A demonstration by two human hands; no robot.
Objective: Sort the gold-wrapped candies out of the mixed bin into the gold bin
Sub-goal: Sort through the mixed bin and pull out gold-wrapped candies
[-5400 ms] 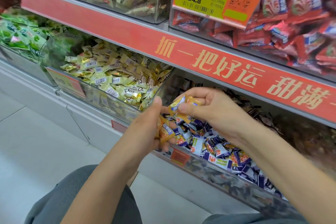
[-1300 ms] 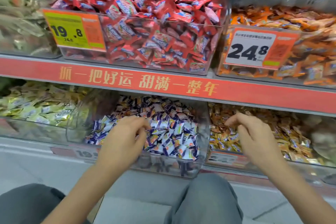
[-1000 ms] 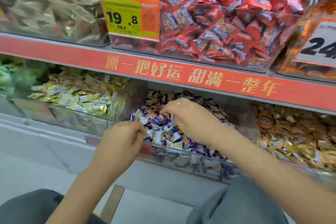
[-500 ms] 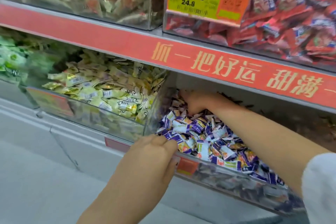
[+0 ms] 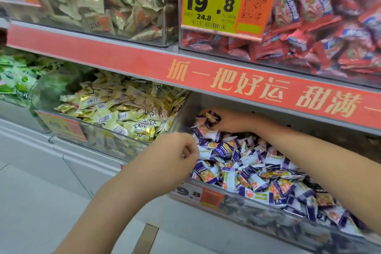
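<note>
- Mixed bin [image 5: 243, 210]: clear, heaped with purple-white candies.
- Right hand [image 5: 228, 120]: deep at the bin's back left, fingers closed on a gold-purple candy [image 5: 211, 116], long axis roughly level.
- Left hand [image 5: 175, 154]: loosely curled at the front rim; contents unclear.

1. Your way into the mixed bin [image 5: 255, 200] is the open slot between its clear front lip and the red shelf strip [image 5: 132, 62] running across the middle of the frame; the strip caps it from above.
2. Your right hand [image 5: 228, 120] and forearm already fill the rear left part of that slot, at centre frame.
3. Your left hand [image 5: 171, 163] sits at the bin's front left corner, just outside the lip.
4. A clear side wall [image 5: 181, 113] divides this bin from the pale yellow candy bin [image 5: 115, 136] to its left.
5. Below the bins, lower left of the frame, the floor [image 5: 35, 202] is open.
</note>
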